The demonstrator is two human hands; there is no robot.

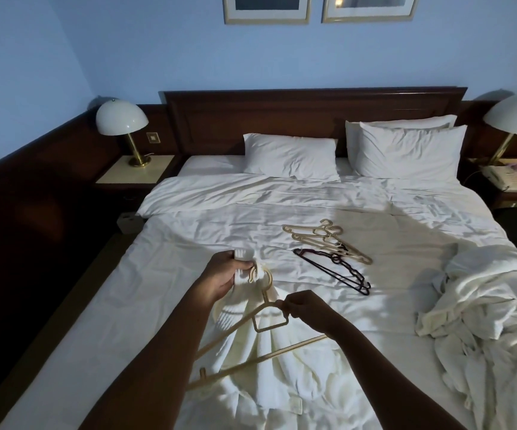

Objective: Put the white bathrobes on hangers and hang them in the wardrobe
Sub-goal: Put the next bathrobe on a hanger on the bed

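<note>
Left hand grips the soft, floppy bathrobe collar; right hand pinches the stiff hanger neck (best hold: collar).

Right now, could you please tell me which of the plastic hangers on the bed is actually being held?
The beige plastic hanger lying over the white bathrobe: the right hand pinches it, unlike the loose beige hangers and dark hangers beyond.

Framed pictures: tops cut off by the upper edge.
Right cream dome lamp: shade clipped at the right edge.
Crumpled white bathrobe: runs past the right edge.
Beige plastic hanger: one arm hidden behind the left forearm.
Bedside phone: too small to read.
</note>
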